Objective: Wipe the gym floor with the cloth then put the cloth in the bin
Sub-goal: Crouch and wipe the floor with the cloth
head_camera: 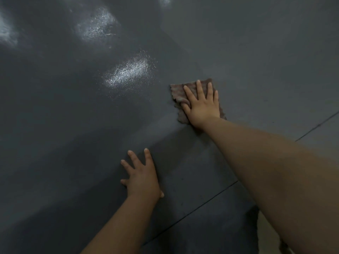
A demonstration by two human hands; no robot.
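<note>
Your right hand (pixel 201 105) presses one fuzzy, ragged cloth (pixel 178 94) flat-fingered; your left hand (pixel 142 177) lies spread on the glossy grey floor (pixel 73 125).

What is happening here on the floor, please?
A person is wiping the dark grey gym floor. The right hand presses flat on a brownish cloth, fingers spread. The left hand rests open on the bare floor, nearer the body, as if for support. Shiny patches of light show to the left. No bin is in view.
</note>
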